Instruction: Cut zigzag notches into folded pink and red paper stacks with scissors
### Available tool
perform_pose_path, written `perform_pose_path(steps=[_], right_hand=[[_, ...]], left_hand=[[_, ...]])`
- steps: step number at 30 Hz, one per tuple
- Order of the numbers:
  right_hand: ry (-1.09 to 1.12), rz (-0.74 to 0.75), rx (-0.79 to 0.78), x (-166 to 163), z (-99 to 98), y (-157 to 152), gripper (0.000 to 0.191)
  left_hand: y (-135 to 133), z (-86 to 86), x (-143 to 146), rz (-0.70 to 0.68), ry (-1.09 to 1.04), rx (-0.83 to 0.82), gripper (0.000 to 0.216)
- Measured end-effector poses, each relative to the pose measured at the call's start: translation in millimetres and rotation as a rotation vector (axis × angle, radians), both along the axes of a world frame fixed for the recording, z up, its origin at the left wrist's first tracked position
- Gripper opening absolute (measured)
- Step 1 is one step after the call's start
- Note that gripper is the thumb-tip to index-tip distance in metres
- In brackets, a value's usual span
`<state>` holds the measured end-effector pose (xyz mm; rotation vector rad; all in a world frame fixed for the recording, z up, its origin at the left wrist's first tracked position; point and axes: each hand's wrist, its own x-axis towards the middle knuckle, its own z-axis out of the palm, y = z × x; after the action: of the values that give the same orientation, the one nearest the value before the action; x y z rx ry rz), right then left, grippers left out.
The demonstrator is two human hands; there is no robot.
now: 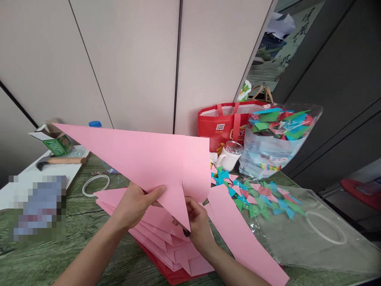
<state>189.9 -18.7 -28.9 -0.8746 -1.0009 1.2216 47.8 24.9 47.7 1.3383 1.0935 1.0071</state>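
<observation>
A large sheet of pink paper (143, 159), folded to a long point at the left, is held up over the table. My left hand (138, 202) pinches its lower edge, thumb on the near face. My right hand (198, 222) is closed around a pair of scissors (186, 232); mostly the dark handle and a bit of blade in the paper show. A cut runs up from the lower edge, and the part to its right curls away. Below lies a stack of pink sheets (166, 242) on red paper (172, 276). A pink strip (244, 234) lies to the right.
Small coloured paper triangles (256, 194) lie beyond the strip, near a white mug (229, 157), a red bag (220, 127) and a plastic bag of scraps (268, 147). Tape rolls (95, 185) lie on both sides. A hammer (61, 160) and green box (55, 141) are at left.
</observation>
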Motion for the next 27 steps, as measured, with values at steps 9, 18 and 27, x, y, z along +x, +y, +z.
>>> perform_pose_path(steps=[9,18,27], right_hand=[[0.003,-0.017,-0.010,-0.9,-1.8,0.0,0.019],[-0.025,-0.021,-0.019,-0.2,-4.1,-0.3,0.018],[-0.011,-0.021,-0.020,-0.7,-4.3,-0.3,0.019]], left_hand=[[-1.8,0.0,0.5,-0.017,-0.047,-0.011,0.030],[0.4,-0.8,0.9,-0.031,-0.053,0.005,0.027],[2.0,-1.2,-3.8,0.073,-0.130,0.038,0.029]])
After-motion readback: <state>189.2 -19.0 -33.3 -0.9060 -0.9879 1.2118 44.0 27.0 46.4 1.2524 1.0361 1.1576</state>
